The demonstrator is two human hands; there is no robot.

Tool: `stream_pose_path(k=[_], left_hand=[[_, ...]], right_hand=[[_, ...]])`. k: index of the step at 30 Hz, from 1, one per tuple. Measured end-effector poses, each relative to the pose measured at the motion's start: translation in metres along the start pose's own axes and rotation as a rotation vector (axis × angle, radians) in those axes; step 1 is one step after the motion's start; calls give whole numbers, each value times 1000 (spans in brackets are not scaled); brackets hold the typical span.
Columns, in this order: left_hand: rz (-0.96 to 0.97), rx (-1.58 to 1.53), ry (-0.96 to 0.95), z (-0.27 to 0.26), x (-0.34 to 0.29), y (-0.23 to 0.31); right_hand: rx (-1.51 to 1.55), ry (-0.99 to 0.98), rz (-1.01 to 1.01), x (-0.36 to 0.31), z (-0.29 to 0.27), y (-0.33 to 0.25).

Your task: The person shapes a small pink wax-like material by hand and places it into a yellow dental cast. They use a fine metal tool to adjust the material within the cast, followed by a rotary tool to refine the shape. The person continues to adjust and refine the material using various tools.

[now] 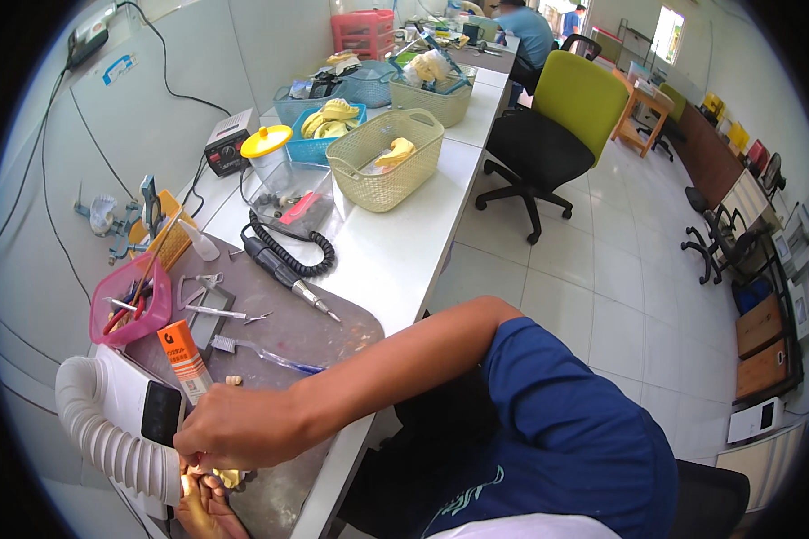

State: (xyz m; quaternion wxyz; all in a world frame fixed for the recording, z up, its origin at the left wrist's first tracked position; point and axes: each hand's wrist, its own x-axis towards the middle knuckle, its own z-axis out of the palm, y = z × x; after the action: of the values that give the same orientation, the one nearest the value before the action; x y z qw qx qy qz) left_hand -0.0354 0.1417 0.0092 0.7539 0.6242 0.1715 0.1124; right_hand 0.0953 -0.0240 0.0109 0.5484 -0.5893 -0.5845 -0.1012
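Note:
My right hand (234, 427) is closed, its fingers pinched and pointing down at my left hand (208, 514) in the bottom left corner. My left hand has its fingers curled up to meet it. Whatever they grip between them is too small and covered to make out. Close by the fingers is the mouth of a white ribbed suction hose (108, 418), with bright light on the fingertips. A yellowish dental cast (232, 478) shows just beyond the left fingers, partly covered by my right hand. Small tooth-coloured pieces (233, 381) lie past my right wrist.
Around the grey mat are an orange-and-white box (185, 355), a toothbrush (265, 354), a pink tool basket (133, 301) and a handpiece (289, 277) with coiled cord. Farther off stand a green basket (388, 180), a blue basket of casts (302, 148) and a green chair (575, 112). Someone (523, 40) sits beyond.

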Motion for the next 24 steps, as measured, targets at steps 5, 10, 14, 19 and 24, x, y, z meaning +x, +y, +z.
stream_pose_path(k=[5,10,14,19,24], left_hand=[[139,182,-195,-10,-2,-7],[200,433,-233,-15,5,-13],[130,125,-87,-9,3,-18],[51,94,-107,0,-1,-6],[21,43,-114,-5,-1,-2]], right_hand=[[5,-22,18,-2,-2,-2],[-45,-46,91,-4,-10,-4],[-18,-31,74,2,2,5],[-162,-72,187,1,-10,-1],[-226,-42,235,8,-10,-7]])
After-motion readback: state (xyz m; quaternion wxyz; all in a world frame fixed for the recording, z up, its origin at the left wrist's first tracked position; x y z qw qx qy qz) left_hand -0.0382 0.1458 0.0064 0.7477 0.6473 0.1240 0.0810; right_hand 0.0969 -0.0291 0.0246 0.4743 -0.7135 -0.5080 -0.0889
